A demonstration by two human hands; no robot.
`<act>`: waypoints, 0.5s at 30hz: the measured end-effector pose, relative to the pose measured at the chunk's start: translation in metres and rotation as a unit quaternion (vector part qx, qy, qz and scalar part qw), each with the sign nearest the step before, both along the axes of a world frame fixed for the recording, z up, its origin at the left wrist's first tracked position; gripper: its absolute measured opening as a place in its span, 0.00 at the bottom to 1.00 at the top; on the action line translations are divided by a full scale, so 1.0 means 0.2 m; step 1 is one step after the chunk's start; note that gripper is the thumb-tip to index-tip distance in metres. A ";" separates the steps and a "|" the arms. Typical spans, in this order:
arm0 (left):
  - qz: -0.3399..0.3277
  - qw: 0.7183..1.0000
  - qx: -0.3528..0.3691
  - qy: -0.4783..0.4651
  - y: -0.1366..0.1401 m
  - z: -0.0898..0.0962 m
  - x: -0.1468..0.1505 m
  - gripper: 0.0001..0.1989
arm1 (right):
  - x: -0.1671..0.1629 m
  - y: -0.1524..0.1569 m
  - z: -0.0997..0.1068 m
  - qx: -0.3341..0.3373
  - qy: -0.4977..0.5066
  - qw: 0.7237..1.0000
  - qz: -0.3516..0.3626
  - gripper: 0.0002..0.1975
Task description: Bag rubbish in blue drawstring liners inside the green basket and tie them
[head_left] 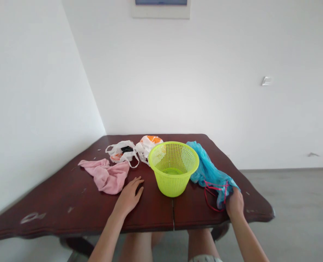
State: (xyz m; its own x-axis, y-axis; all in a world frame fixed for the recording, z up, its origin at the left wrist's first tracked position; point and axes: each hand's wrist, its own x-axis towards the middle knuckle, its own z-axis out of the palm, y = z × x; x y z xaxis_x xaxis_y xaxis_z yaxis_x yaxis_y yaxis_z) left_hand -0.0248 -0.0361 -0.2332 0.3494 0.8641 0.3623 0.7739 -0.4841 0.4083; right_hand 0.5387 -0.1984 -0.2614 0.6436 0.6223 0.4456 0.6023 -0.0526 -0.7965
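Note:
A blue plastic bag [207,165] with a pink-red drawstring [209,202] lies along the right side of the table. My right hand [235,202] grips its near end, the fingertips hidden by the plastic. My left hand [130,193] rests on the tabletop with fingers stretched out, holding nothing. Just left of it is a crumpled pink cloth [109,176]. Between my hands stands an upright yellow-green mesh basket [173,185], with nothing visible inside it.
Behind the basket sit a white plastic bag with orange print [146,147] and another white bag [125,153] with something black in it. The dark red wooden table [68,196] meets white walls [177,72] at the back and left. Its right edge borders grey floor [294,203].

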 end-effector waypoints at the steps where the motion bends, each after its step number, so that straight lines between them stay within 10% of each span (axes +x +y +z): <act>1: 0.000 1.000 -0.001 -0.001 0.00 0.00 0.00 0.21 | -0.01 -0.01 0.00 0.007 0.005 1.000 -0.016 0.36; 8: -0.001 1.000 0.003 0.000 -0.01 -0.01 0.00 0.22 | 0.08 -0.01 0.15 0.049 0.043 0.997 -0.028 0.29; 15: 0.001 1.000 0.009 -0.002 0.00 -0.02 0.00 0.22 | 0.27 -0.08 0.29 -0.069 0.001 0.982 0.176 0.34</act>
State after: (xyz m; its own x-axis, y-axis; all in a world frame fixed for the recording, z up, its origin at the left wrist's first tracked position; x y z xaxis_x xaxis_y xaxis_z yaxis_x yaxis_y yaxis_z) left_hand -0.0241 -0.0355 -0.2377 0.3459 0.8585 0.3786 0.7735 -0.4893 0.4028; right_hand 0.5925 -0.2135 -0.2028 0.3787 0.8606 0.3407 0.6003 0.0518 -0.7981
